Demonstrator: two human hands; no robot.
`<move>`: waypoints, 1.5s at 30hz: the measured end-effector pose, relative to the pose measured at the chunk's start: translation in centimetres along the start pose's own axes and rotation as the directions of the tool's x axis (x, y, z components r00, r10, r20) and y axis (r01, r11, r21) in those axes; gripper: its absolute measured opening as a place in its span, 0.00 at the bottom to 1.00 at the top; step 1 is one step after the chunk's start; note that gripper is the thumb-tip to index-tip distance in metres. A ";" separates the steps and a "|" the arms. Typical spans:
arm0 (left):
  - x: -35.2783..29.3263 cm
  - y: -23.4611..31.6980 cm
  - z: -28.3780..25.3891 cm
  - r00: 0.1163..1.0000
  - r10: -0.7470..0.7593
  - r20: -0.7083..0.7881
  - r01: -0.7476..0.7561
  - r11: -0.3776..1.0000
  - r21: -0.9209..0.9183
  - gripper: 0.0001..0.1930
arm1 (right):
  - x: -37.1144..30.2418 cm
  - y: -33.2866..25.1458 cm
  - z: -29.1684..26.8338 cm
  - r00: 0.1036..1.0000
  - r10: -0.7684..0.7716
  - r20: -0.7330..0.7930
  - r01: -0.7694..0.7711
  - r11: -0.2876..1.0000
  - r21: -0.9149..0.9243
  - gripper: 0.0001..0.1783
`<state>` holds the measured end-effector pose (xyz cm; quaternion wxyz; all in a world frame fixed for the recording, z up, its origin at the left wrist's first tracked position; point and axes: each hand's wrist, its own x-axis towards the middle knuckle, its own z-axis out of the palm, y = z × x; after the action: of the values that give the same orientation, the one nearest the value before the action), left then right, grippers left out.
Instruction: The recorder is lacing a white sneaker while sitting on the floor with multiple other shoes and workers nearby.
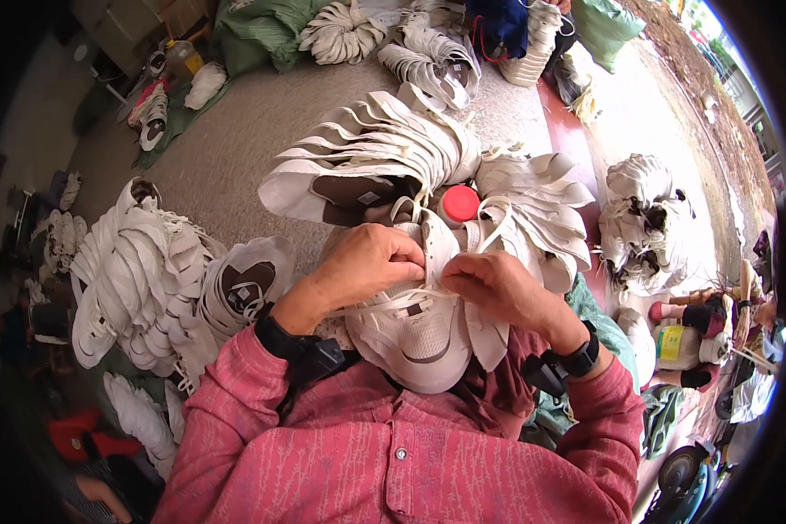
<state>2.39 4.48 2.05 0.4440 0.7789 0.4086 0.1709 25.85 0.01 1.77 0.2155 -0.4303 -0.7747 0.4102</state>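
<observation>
A white shoe upper (419,351) with a mesh toe lies in my lap, toe toward me. Its tongue (438,249) stands up between my hands, and a white shoelace (382,305) crosses below it. My left hand (368,266) is closed, fingertips pinching the upper's eyelet edge on the left. On the other side, my right hand (500,290) is closed in a pinch at the lacing; the lace end between its fingers is mostly hidden. Just beyond the tongue is a container with a red lid (459,204).
Fanned stacks of white uppers lie ahead (384,144), at right (541,205) and at left (144,271). A single upper (246,281) rests by my left forearm. Farther off are a green sack (258,35), another pile of uppers (642,223) and other people at the right.
</observation>
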 end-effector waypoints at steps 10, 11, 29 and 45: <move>-0.2 0.2 0.0 1.000 0.025 0.012 -0.025 1.000 -0.018 0.09 | 0.3 0.5 0.5 0.987 0.097 -0.126 -0.092 0.995 0.048 0.09; -0.3 0.4 0.0 1.000 0.005 0.017 -0.005 1.000 0.022 0.10 | 0.2 0.5 1.0 0.987 0.098 -0.127 -0.092 0.994 0.050 0.09; -0.5 0.4 0.2 0.998 0.066 -0.020 -0.064 0.995 0.078 0.10 | -0.3 0.4 4.1 0.918 -0.246 -0.310 0.135 0.931 -0.339 0.08; -0.5 0.1 0.8 0.993 0.109 -0.036 -0.105 0.991 0.082 0.08 | -0.1 0.3 3.7 0.959 0.047 -0.280 -0.083 0.989 -0.119 0.09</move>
<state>2.60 3.67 1.73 0.3945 0.8132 0.3816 0.1937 23.48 -1.63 -0.62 0.2798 -0.5215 -0.7474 0.3020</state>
